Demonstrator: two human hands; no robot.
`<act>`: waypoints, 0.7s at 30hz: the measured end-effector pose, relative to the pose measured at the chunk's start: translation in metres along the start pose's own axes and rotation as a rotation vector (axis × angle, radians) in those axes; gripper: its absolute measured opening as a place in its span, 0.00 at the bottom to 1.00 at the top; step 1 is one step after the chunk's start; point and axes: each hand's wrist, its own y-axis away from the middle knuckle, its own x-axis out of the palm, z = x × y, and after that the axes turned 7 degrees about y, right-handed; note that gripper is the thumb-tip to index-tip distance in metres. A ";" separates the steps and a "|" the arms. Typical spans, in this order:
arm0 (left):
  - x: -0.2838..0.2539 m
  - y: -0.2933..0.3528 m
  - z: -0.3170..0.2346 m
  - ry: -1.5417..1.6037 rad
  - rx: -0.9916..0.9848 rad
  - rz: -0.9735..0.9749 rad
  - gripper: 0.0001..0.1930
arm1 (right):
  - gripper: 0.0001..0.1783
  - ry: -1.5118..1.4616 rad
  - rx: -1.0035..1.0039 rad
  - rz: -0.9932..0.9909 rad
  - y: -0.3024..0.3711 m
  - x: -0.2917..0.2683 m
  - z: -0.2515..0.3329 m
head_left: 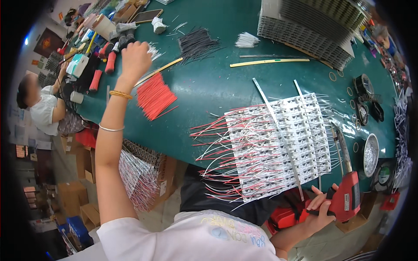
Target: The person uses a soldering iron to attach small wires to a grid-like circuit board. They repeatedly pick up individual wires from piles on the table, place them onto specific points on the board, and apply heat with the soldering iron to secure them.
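White shirt (183,239) close below, wired panel (278,150) ahead

Between the two hands, right of centre, the panel lies on the green bench (200,82), its near left corner apparently reaching past the edge over the dark trousers (198,193). Red and white wires (217,148) fan out from its left side, many crossing one another, and two metal strips (278,137) lie across its face.

The right hand (321,211) has its fingers curled round the grip of a red gun-shaped tool (349,198), beside the panel's near right corner. Its metal nozzle (344,150) points away from the body; by its shape it is probably a soldering gun. If so, the tip is sensibly kept well apart from the left arm, but it sits near the panel's right-hand wires, and a little more clearance would be safer.

The left hand (136,58) reaches far forward, fingers bent and nearly closed beside a pile of white wires (154,53). Whether anything is pinched there cannot be told. Picking cleanly would mean taking few at once, by the ends, without scattering the red pile (156,98) on the near side or the black pile (198,44) to the right.

Good work likely depends on keeping the strips flat and the fanned wires combed apart.
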 end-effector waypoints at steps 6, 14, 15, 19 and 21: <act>0.032 0.001 0.019 -0.014 -0.040 0.159 0.07 | 0.23 0.056 -0.030 -0.037 0.000 -0.001 0.011; 0.020 0.002 0.029 0.128 0.026 -0.105 0.04 | 0.24 0.030 -0.043 -0.031 0.006 0.003 0.006; 0.014 0.000 0.021 0.213 0.126 -0.230 0.02 | 0.25 0.039 -0.048 -0.035 0.006 0.004 0.007; -0.035 0.001 -0.059 1.122 0.006 0.036 0.04 | 0.28 0.054 -0.040 -0.060 0.006 0.003 0.012; -0.057 0.012 -0.107 1.441 0.005 0.246 0.05 | 0.28 0.053 -0.036 -0.050 0.004 0.005 0.013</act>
